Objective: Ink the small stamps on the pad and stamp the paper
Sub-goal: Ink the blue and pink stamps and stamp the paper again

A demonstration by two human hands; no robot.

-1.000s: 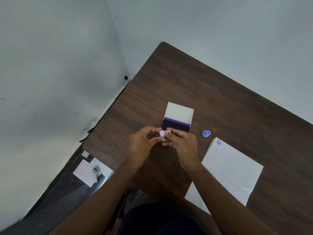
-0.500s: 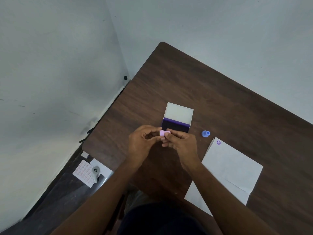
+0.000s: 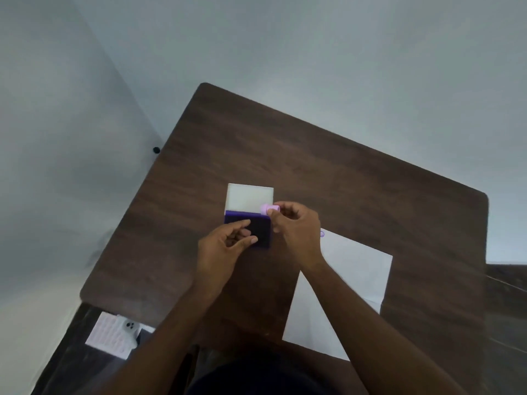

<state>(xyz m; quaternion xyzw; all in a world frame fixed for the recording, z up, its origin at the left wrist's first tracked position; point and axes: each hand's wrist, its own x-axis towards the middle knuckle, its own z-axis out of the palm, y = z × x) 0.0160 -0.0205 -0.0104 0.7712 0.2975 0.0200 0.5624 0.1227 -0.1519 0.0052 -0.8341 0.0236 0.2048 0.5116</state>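
The right hand [image 3: 296,229] has a pinching grip on a pink stamp [image 3: 270,208]; the left hand [image 3: 225,246] hangs loosely curled, holding nothing, over the purple ink pad [image 3: 261,230]. White paper [image 3: 353,269] lies beside them on the worktop [image 3: 313,155], part-hidden by the right forearm.

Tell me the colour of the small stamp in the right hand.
Pink: the small stamp in the right hand shows best in the head view.

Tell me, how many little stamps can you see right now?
1: a pink stamp pinched in the right hand, beside the open ink pad. Another could be hidden behind that hand.
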